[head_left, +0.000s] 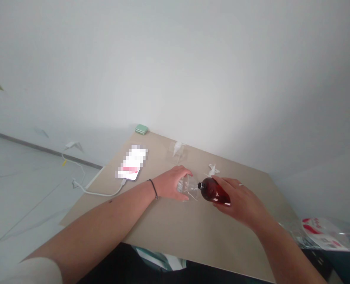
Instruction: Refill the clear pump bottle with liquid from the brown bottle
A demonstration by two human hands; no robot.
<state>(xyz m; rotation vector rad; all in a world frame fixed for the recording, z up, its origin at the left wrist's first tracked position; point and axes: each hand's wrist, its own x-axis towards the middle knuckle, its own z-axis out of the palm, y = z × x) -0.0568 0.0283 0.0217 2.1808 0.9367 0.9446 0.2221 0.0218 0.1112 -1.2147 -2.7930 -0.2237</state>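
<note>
My left hand (pixel 175 183) is curled around a small clear plastic container (pixel 188 184) low over the table. An amber bottle (pixel 214 191) with dark red-brown liquid is gripped in my right hand (pixel 240 197). The bottle is tilted, its uncapped neck pointing left at the clear container, close to its rim. Whether liquid is flowing I cannot tell. Just behind the bottle lies a white spray nozzle (pixel 212 170). Farther back, a second white nozzle (pixel 177 148) rests on or in a clear plastic piece (pixel 175 158).
A phone (pixel 132 162) lies at the left of the beige table (pixel 169 225), with a white charging cable (pixel 103 194) running off the edge. A green case (pixel 141 129) sits at the back corner against the wall. Clear plastic packaging with red print (pixel 319 232) stands at the right.
</note>
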